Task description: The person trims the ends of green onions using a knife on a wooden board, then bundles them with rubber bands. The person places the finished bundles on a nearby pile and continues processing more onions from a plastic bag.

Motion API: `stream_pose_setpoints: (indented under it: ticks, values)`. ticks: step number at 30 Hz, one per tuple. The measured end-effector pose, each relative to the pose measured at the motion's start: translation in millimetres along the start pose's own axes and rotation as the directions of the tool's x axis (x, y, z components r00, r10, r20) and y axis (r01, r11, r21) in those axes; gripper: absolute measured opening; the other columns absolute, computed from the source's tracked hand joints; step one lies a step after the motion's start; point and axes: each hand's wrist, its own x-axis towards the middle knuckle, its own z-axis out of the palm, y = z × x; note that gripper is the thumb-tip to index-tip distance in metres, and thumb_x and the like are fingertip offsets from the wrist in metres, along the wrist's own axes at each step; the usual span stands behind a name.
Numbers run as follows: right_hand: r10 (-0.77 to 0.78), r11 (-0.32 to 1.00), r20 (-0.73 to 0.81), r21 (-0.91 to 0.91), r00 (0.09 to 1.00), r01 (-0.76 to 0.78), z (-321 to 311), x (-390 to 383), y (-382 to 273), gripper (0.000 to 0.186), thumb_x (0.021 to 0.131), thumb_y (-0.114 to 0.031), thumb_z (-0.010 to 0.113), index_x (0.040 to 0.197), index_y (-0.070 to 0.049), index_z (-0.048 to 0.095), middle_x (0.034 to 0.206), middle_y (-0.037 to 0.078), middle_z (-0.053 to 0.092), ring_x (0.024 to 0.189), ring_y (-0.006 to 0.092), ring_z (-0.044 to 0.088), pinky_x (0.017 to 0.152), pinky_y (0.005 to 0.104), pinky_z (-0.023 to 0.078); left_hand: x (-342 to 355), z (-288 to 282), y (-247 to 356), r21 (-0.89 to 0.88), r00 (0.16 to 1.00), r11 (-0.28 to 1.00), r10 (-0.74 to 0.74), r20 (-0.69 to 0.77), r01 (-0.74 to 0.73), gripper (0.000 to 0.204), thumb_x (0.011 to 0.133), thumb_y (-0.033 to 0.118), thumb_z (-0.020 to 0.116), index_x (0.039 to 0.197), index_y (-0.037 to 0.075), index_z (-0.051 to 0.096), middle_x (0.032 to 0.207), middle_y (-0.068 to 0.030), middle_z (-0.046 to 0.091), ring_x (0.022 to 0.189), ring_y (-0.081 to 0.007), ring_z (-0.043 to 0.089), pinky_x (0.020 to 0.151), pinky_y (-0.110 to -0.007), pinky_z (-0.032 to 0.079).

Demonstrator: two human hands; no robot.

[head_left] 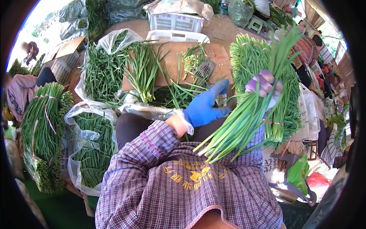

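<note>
My right hand [263, 86], in a glove with purple fingers, grips a loose bunch of long green leafy stalks [232, 129] with pale lower ends, tips rising to the upper right. Just left of it, my left hand [202, 107], in a blue glove, has its fingers apart and nothing visible in its grasp. Beyond lies a wooden board [179, 51] bearing a spread bunch of greens [143, 72], pale trimmings [192, 61] and a flat slotted metal blade [204, 68]. Tied bundles of greens [246, 61] are stacked at the right, partly behind my right hand.
Plastic bags of greens [91, 149] stand at my left, beside tall tied bundles [44, 122]. White crates [175, 23] sit beyond the board, a small green stool [254, 24] behind at right. A co-worker in pink [19, 91] is at far left; other people [31, 51] are farther off.
</note>
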Motion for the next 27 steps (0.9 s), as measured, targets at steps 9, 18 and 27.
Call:
stream_pose_setpoints:
  ticks: [9, 18, 27]
  values:
    - [-0.145, 0.982, -0.064, -0.127, 0.987, 0.136, 9.7, -13.8, -27.6, 0.017, 0.087, -0.012, 0.057, 0.096, 0.0, 0.05, 0.082, 0.003, 0.053, 0.075, 0.0139, 0.05, 0.071, 0.0303, 0.042, -23.1, -24.4, -39.5, -0.119, 0.954, 0.955, -0.284, -0.091, 0.273, 0.019, 0.089, 0.013, 0.063, 0.102, -0.001, 0.066, 0.072, -0.0015, 0.065, 0.056, -0.0053, 0.056, 0.05, -0.021, 0.046]
    - [-0.247, 0.953, -0.101, -0.208, 0.964, 0.223, 20.9, -28.7, -40.7, 0.015, 0.085, -0.01, 0.056, 0.092, -0.008, 0.043, 0.079, -0.002, 0.042, 0.071, 0.0115, 0.04, 0.073, 0.0303, 0.037, -45.3, -103.7, -68.4, 0.659, 0.861, 0.586, -0.467, -0.2, 0.471, 0.074, 0.074, 0.041, 0.068, 0.132, 0.001, 0.044, 0.115, -0.0268, 0.059, 0.108, -0.0392, 0.057, 0.092, -0.042, 0.045]
    - [-0.277, 0.796, 0.003, -0.56, 0.961, 0.231, 6.6, -26.3, -46.3, 0.017, 0.09, -0.015, 0.048, 0.097, 0.0, 0.053, 0.097, 0.011, 0.051, 0.09, 0.0203, 0.047, 0.083, 0.0348, 0.042, -55.1, -92.0, 19.8, -0.375, 0.819, 0.759, -0.351, 0.454, 0.532, 0.062, 0.093, 0.054, 0.044, 0.107, -0.004, 0.062, 0.097, -0.0173, 0.068, 0.072, -0.0243, 0.068, 0.061, -0.03, 0.056]
